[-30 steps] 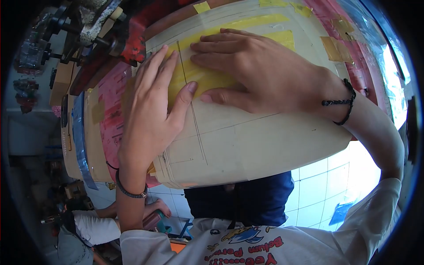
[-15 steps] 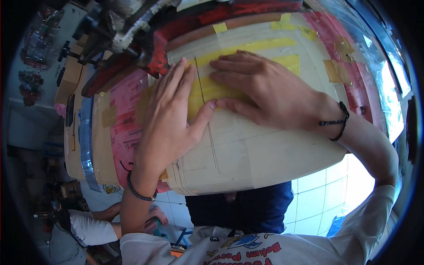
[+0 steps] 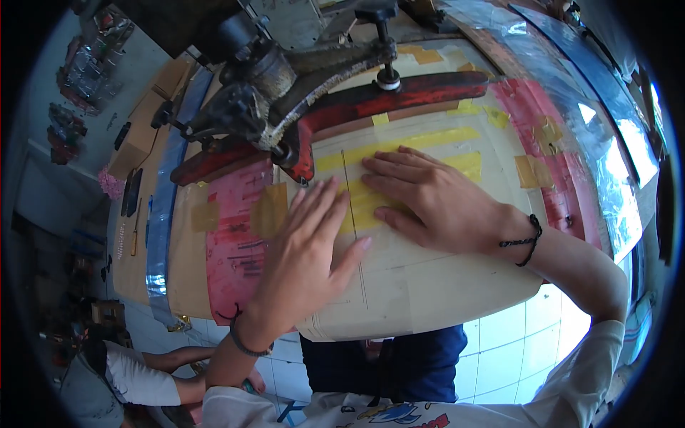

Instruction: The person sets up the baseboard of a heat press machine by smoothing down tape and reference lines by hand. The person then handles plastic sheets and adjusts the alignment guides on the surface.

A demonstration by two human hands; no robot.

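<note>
The left hand [image 3: 303,253] and right hand [image 3: 446,203], both open and grasping nothing, lie palm down on the pale sheet [image 3: 421,296] with yellow tape [image 3: 467,165], just below the red-edged metal frame [image 3: 399,96].

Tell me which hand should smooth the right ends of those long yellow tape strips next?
Probably the right. The bare right hand lies nearer those ends of the yellow tape strips; the bare left hand would likely have to reach past it.
</note>
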